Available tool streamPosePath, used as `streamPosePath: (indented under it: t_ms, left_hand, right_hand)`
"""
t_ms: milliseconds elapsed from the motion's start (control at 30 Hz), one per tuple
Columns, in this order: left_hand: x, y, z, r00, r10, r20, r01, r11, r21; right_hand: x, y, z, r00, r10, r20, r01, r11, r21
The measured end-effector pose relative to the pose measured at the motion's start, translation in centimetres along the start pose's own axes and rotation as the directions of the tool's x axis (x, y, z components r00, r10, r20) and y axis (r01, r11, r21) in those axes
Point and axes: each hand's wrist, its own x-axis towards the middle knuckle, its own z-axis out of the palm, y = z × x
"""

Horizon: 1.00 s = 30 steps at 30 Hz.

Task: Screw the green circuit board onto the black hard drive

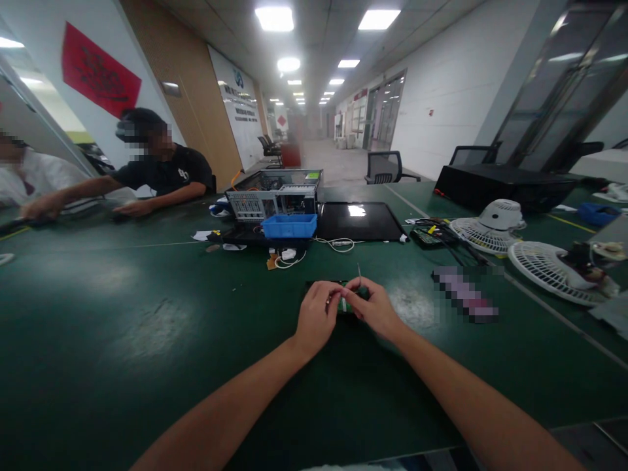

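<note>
At the middle of the green counter (pixel 220 327), a small green circuit board (pixel 345 305) is located directly beneath the two hands; most of its surface is covered by the fingers, so only a part can be inspected. A slim-shafted tool (pixel 363 292) is enclosed in the right hand (pixel 380 313), its shaft pointed upward: right grip closed on the handle. The left hand (pixel 316 315) is set at the near side of the board, fingertips drawn together close to those of the right; whether anything is pinched in the left grip cannot be told.

Beyond the board, an opened computer case (pixel 275 199) is noted, its lower front partly hidden by a blue tray (pixel 289 227). To the right of the tray a flat black panel (pixel 360 222) is laid down, with a white cable (pixel 352 247) looped before its near edge. Farther right, a second circuit board (pixel 430 237) is crossed by dark cables. Two white fan parts (pixel 554 271) are placed near the right side, and a large black box (pixel 505 188) is positioned behind them. A pixelated purple object (pixel 464 293) is seen between the right hand and the fans. At far left, two co-workers (pixel 171 167) are seated at the counter.
</note>
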Motion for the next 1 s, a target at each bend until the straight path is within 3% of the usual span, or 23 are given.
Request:
streamPosePath:
  t_ms: [233, 467, 1000]
  left_hand:
    - [-0.3, -0.6, 0.6, 0.997, 0.049, -0.051, -0.049, 0.999, 0.012]
    - [-0.7, -1.6, 0.6, 0.988, 0.154, -0.012, -0.152, 0.984, 0.088]
    - [-0.9, -1.6, 0.3, 0.945, 0.328, -0.008, -0.324, 0.934, 0.149]
  right_hand:
    - [0.2, 0.3, -0.3, 0.991, 0.129, 0.024, -0.131, 0.966, 0.221]
    - [0.1, 0.4, -0.3, 0.984, 0.156, 0.089, -0.175, 0.944, 0.280]
    - [0.2, 0.3, -1.2, 0.934, 0.246, 0.259, -0.335, 0.857, 0.393]
